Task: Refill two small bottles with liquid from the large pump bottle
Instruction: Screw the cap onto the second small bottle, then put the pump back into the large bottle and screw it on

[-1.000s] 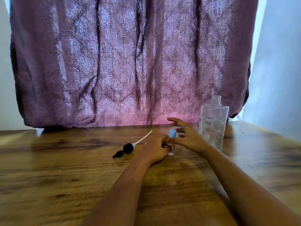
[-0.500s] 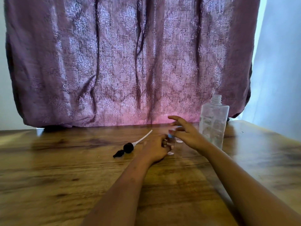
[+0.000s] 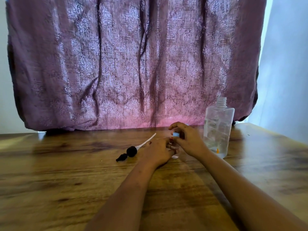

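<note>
A large clear bottle [image 3: 217, 129] stands uncapped at the right of the wooden table [image 3: 66, 180], with a little liquid at its bottom. Its black pump head with a white tube [image 3: 131, 151] lies on the table to the left of my hands. A small clear bottle [image 3: 175, 153] stands between my hands, mostly hidden. My left hand [image 3: 158, 151] is wrapped around its body. The fingertips of my right hand [image 3: 188, 141] pinch its light blue cap [image 3: 176, 134] on top. A second small bottle is not visible.
A purple patterned curtain [image 3: 133, 64] hangs along the table's far edge. A pale wall [image 3: 286, 80] rises at the right. The table's right edge slants past the large bottle.
My right hand's fingers have shifted around the blue cap, which was hidden half a second ago and shows again. My left hand has stayed on the small bottle.
</note>
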### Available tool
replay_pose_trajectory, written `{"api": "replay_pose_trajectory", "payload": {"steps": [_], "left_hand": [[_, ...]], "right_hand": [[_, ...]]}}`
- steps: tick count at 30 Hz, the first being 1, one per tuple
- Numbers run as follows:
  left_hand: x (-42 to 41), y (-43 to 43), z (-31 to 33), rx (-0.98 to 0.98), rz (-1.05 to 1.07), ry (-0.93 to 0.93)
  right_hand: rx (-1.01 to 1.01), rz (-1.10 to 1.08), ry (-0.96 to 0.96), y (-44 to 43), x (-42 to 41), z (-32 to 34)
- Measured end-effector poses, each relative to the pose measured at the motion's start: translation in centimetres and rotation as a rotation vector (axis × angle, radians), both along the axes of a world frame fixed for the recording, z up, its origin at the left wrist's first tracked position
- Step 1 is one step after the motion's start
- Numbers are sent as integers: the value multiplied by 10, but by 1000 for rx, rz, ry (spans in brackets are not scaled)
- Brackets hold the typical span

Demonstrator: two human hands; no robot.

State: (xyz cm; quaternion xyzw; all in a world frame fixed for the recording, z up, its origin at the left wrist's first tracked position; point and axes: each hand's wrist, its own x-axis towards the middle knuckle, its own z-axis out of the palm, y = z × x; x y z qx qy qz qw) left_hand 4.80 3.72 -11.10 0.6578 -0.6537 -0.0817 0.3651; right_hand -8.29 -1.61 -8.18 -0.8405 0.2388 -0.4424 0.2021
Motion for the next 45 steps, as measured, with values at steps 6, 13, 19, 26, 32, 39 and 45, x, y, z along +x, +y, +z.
{"api": "replay_pose_trajectory", "payload": {"steps": [6,13,19,26,32,39,45], "left_hand": [[12,4,5,52,160,-255],[35,9,7,205,641,-398],[42,7,5,-12,589,-169],[-16,22,62,-201,30,920],[-44,38,75,-171,-288,952],[-15,23,49,-349,16,620],[-10,8,-3,-21,96,336]], "right_hand": [[67,16,82,-6,-9,-3],[207,95,60,-10,-22,1],[-106,-45,-51,-9,-17,6],[-617,-180,197,2,-12,6],[-521,-153,-2,7,-14,13],[-330,-133,-216,-2,-20,19],[-66,168,-494,10,-25,23]]}}
